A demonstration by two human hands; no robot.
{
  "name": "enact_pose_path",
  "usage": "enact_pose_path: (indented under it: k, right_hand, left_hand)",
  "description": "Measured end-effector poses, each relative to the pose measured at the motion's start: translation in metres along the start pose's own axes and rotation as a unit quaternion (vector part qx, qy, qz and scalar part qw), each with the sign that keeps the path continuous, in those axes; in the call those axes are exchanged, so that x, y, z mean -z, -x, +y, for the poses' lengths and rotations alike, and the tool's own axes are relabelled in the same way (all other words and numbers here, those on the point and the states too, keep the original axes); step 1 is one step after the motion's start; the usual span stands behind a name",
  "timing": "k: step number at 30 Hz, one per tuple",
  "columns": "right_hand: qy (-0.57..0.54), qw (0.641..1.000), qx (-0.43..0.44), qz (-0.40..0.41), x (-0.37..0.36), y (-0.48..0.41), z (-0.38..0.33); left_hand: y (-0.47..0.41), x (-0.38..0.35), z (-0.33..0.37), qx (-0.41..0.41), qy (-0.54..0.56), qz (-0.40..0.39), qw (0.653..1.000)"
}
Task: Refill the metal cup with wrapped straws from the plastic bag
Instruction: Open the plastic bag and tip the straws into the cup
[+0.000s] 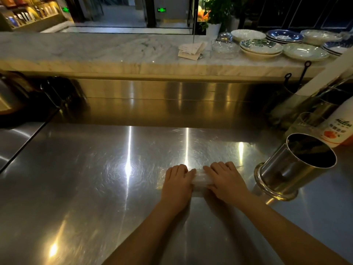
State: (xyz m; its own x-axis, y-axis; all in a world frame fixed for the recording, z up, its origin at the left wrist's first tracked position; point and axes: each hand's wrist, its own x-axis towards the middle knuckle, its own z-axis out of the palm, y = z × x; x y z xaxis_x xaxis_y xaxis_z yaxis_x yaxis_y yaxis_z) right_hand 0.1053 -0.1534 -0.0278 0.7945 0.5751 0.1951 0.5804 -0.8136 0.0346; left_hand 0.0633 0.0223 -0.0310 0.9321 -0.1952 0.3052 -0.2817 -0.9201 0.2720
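I pressed left hand and right hand flat on one plastic bag, mid-counter; one metal cup near right edge.

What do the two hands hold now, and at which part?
Both hands rest on the plastic bag lying on the steel counter: left hand on its left end, right hand on its right end. Full grip cannot be told.
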Motion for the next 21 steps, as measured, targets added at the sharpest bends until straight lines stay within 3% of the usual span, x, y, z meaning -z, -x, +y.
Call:
enact_pose_path:
  k: [2,4,7,9,12,15,18,21]
  right_hand:
    - [-0.007,1.0,-0.002,0.021,0.002,0.003,-0.007]
    - [-0.03,0.999,0.006,-0.013,0.005,0.005,-0.009]
    - [-0.21,0.97,-0.064,-0.103,0.016,0.002,-0.005]
    - [-0.291,0.945,-0.111,-0.103,0.022,-0.004,-0.002]
    - [-0.273,0.945,-0.151,-0.099,0.022,-0.014,0.006]
    - [-0.28,0.928,-0.18,-0.166,0.013,-0.019,0.009]
    - [-0.289,0.909,-0.175,-0.244,0.008,-0.021,0.003]
    - [-0.266,0.914,-0.148,-0.266,0.006,-0.023,-0.005]
  left_hand:
    - [0.001,-0.001,0.001,0.001,-0.003,0.015,1.0]
    - [0.005,-0.004,0.002,-0.001,-0.016,0.027,1.0]
    - [0.014,-0.009,0.003,-0.02,-0.024,0.04,0.999]
    - [0.02,-0.012,0.002,-0.033,-0.025,0.051,0.998]
    - [0.033,-0.016,0.001,-0.049,-0.016,0.039,0.998]
    - [0.046,-0.016,0.002,-0.03,0.016,0.003,0.999]
    - [0.054,-0.012,0.005,-0.012,0.035,-0.023,0.999]
    - [0.059,-0.008,0.007,-0.024,0.011,-0.048,0.998]
